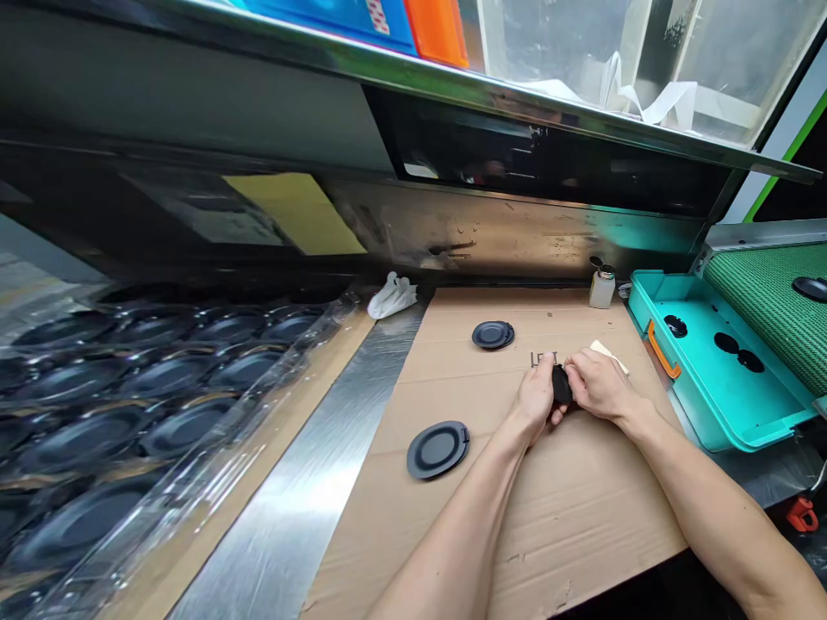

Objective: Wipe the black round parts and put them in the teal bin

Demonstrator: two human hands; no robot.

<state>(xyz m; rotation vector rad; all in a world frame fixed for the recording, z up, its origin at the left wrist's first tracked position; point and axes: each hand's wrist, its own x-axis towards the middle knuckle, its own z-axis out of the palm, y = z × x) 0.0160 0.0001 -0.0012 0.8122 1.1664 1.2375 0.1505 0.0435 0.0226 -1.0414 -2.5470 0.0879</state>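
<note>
Both my hands meet over the right half of a cardboard sheet (478, 517). My left hand (537, 398) is closed round a small black disc-shaped part (561, 386), which stands tilted on edge between the hands. The fingers of my right hand (598, 381) pinch the same part from its right side. Much of the part is hidden by the fingers. Left of my forearm a round dark grey disc (438, 449) with a small tab lies flat on the cardboard. Farther back lies another dark disc (493, 335), seemingly overlapping a second one. A cream-coloured pad (608, 355) sits just behind my right hand.
On the left, a clear plastic tray (213, 482) holds several black discs. A crumpled white cloth (392, 296) and a small bottle (602, 288) stand at the back. Right of the cardboard is a teal bin (730, 405) with black pieces, beside a green conveyor belt (768, 284).
</note>
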